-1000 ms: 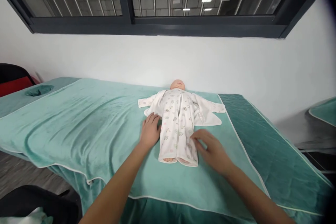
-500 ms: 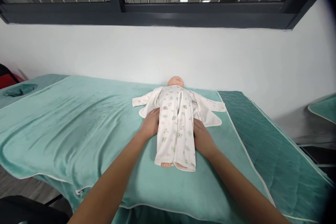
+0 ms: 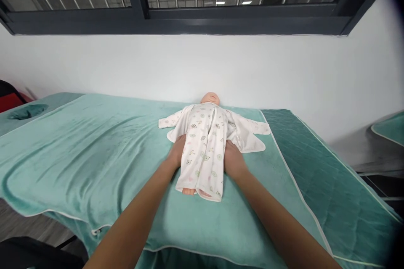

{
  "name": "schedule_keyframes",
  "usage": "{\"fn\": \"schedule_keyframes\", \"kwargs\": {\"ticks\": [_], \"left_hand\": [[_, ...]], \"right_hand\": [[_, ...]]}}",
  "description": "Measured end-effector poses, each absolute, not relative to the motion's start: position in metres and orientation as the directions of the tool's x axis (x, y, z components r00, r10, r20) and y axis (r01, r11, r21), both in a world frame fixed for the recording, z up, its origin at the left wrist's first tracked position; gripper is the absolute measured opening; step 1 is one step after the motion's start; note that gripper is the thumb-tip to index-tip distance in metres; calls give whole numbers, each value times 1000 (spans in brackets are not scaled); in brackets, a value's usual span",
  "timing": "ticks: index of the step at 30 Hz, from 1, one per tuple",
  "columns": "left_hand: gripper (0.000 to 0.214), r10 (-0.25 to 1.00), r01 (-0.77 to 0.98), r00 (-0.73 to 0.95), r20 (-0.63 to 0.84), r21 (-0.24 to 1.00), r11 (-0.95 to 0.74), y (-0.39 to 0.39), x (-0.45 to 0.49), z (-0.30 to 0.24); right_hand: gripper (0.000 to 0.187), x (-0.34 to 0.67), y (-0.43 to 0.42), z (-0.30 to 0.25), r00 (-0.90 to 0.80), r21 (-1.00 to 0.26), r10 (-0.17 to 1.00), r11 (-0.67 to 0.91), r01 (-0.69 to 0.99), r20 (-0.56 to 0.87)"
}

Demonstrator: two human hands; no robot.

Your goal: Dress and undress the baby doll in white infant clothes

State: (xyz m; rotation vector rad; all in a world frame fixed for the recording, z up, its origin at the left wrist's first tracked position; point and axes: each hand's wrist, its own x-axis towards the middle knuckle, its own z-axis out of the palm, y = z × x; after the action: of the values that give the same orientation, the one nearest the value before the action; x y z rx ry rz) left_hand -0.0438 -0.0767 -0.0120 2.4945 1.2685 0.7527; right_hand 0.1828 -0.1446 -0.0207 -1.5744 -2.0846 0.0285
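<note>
In the head view, your left hand (image 3: 178,151) and right hand (image 3: 234,159) touch opposite sides of the printed, tube-legged pants (image 3: 203,151) at centre frame; hidden fingertips leave your grip uncertain. The smooth, round-headed doll (image 3: 210,98) lies in them, shirt (image 3: 249,139) flaring, on rippled plush blanket (image 3: 104,143).

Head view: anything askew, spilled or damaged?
Slightly askew: the white printed clothing on the doll slants toward picture left at its lower end, with what looks like a foot poking out under the picture-left hem. The light green blanket is rumpled at picture left. No spill or damage visible.
</note>
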Motion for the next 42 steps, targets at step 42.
{"fn": "schedule_keyframes", "kwargs": {"ticks": [42], "left_hand": [[15,670,797,511,538,-5,-604,-115,-53,-9]], "right_hand": [[14,191,-159,-15,-38,-269,964,111,957,264]]}}
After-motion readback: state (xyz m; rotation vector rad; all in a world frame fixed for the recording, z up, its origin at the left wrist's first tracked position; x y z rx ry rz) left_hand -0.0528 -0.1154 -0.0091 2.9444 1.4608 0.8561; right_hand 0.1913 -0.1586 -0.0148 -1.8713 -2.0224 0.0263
